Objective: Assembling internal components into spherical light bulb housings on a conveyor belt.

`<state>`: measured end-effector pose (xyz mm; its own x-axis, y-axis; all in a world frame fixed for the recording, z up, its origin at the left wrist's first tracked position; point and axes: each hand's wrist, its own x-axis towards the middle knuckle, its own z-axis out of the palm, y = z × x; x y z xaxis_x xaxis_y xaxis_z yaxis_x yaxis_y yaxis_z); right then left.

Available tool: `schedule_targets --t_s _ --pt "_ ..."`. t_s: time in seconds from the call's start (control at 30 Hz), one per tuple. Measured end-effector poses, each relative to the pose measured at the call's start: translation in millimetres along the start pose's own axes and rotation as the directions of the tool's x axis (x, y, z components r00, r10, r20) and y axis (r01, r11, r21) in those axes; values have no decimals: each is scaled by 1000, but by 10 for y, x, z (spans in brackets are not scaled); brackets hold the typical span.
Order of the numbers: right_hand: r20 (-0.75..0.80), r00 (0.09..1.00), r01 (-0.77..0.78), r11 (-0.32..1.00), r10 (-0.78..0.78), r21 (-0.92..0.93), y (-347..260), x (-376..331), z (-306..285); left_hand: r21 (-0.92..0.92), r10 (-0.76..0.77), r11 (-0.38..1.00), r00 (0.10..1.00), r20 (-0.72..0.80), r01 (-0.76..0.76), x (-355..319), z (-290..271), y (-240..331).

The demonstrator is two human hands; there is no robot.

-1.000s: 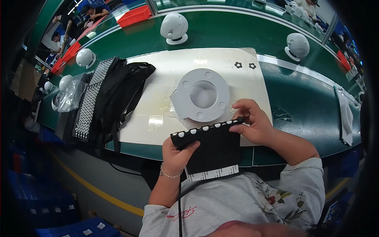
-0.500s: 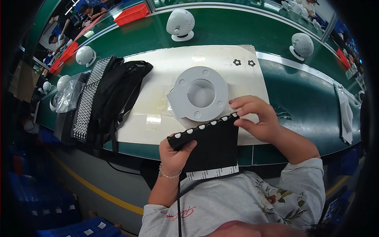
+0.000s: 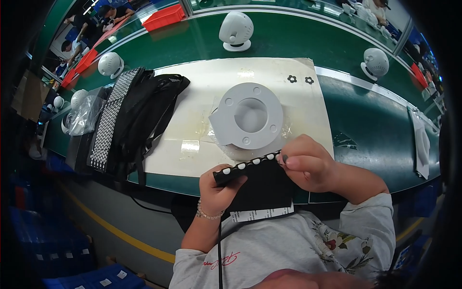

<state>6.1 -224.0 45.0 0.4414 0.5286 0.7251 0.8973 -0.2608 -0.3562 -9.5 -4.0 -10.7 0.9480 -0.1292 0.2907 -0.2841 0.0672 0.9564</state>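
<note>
My left hand (image 3: pixel 216 190) grips the left end of a black sheet (image 3: pixel 260 185), which is bent over so that a row of white round spots (image 3: pixel 241 166) runs along its upper edge. At the right end of that edge, my right hand (image 3: pixel 310 164) is closed in a pinch on a small dark round pad (image 3: pixel 285 158). Whether the pad still touches the sheet is hard to tell. A white printed strip (image 3: pixel 262 213) shows at the sheet's lower end. Beyond the hands lies a light grey ring-shaped base (image 3: pixel 224 129) with shallow round recesses, resting on clear plastic.
Cream board (image 3: pixel 168 161) covers the bench middle, with two black flower-shaped pieces (image 3: pixel 292 79) at far right. Stacked black perforated sheets (image 3: pixel 144 106) and a clear bag (image 3: pixel 84 115) lie left. White fan-like units (image 3: pixel 236 31) stand on the green belt behind. White cloth (image 3: pixel 420 142) hangs right.
My right hand has come down to the sheet's edge and closed on a small dark pad. The white units on the belt have shifted right.
</note>
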Motion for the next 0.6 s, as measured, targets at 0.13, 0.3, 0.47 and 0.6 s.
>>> schedule_targets --t_s 0.13,0.3,0.47,0.6 --pt "-68 990 -110 978 123 177 65 111 -41 -51 22 998 998 -61 -25 -5 37 -14" --pt "-38 988 -140 963 153 232 45 382 -155 -11 19 1000 996 -92 -20 23 55 18" --pt "36 991 -132 959 127 253 10 247 -158 -11 16 1000 997 -70 -17 9 32 32" --pt "41 999 -15 1000 16 -7 17 193 -107 -28 36 999 997 -69 -38 31 53 45"
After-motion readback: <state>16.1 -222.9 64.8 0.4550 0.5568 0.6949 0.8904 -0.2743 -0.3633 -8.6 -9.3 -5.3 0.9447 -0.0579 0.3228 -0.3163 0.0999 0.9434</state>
